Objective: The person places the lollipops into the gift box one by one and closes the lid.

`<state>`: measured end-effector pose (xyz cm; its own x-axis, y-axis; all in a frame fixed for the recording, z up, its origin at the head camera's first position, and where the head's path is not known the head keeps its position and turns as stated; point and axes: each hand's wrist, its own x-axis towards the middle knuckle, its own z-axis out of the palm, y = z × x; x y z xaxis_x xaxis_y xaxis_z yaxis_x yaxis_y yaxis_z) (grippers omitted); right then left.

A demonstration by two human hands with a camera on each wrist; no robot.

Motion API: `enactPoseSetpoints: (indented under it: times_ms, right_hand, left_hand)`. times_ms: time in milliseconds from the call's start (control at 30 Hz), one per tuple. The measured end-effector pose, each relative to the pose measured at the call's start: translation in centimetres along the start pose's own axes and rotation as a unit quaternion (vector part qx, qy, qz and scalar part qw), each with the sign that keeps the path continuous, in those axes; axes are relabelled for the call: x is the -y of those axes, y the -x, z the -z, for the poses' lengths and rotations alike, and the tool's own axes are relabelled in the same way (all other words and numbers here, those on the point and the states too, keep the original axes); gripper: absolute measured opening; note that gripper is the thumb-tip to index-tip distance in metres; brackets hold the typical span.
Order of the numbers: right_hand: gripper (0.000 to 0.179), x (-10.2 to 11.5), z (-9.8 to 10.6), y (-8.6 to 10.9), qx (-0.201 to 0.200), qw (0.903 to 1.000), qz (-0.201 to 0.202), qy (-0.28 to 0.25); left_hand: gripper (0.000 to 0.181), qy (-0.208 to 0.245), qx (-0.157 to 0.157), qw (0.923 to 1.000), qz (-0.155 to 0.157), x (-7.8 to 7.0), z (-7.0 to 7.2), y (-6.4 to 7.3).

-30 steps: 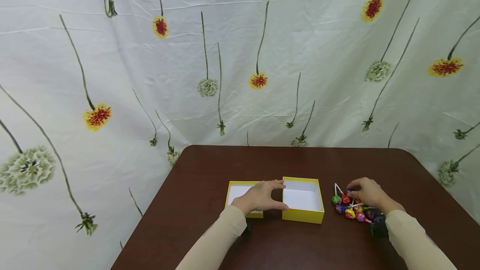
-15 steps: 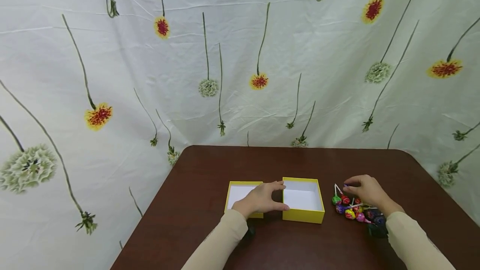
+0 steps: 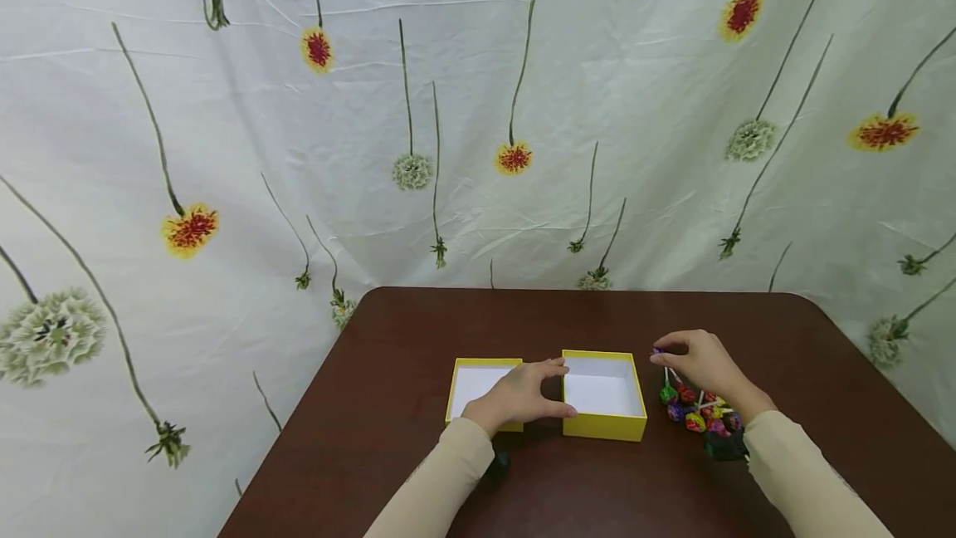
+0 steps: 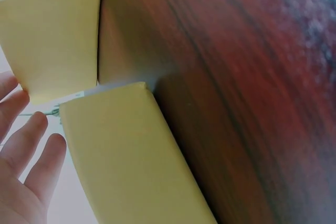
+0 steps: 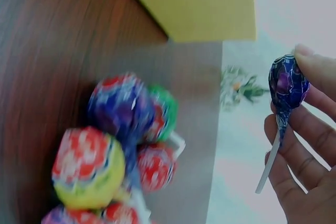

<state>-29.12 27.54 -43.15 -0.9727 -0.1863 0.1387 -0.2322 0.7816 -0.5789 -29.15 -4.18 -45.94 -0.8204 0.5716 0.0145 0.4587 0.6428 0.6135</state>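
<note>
My right hand (image 3: 702,358) pinches a lollipop in a dark purple wrapper (image 5: 288,82) between thumb and fingers, with its white stick pointing down in the right wrist view. It is raised over the far left side of a pile of lollipops (image 3: 695,422) on the table. My left hand (image 3: 519,393) rests at the left side of an open yellow box (image 3: 607,427) with a white inside, thumb and forefinger spread along its left edge. Under that hand and partly hidden lies a shallower yellow box part (image 3: 466,380), also white inside. No lollipop shows inside either one.
A dark brown wooden table (image 3: 418,322) carries everything. Behind it hangs a pale cloth (image 3: 358,123) printed with flowers. A dark object (image 3: 724,445), probably the wrist camera, sits beneath the right wrist.
My right hand has lifted the purple lollipop from the pile and moved up and left toward the box. My left hand has stayed at the box's left side.
</note>
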Motion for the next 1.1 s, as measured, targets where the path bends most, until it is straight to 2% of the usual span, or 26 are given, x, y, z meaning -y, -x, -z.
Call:
enactPoseSetpoints:
  times_ms: [267, 533, 800, 1100]
  right_hand:
    - [0.031, 2.1, -0.9, -0.1, -0.001, 0.9991, -0.01, -0.041]
    - [0.023, 3.9, -2.1, -0.5, -0.008, 0.9991, 0.015, -0.038]
    - [0.018, 6.1, -3.2, -1.2, 0.02, 0.9972, 0.043, -0.057]
    - [0.012, 7.1, -5.6, -1.9, 0.055, 0.9948, 0.061, -0.061]
  left_hand:
    - [0.073, 0.003, 0.001, 1.0, -0.001, -0.2, -0.1, 0.0]
    - [0.074, 0.004, -0.001, 1.0, 0.0, -0.1, -0.3, -0.2]
    - [0.075, -0.018, -0.002, 0.9998, -0.002, -0.2, -0.1, -0.3]
    - [0.076, -0.019, -0.017, 0.9995, -0.019, -0.2, -0.4, -0.3]
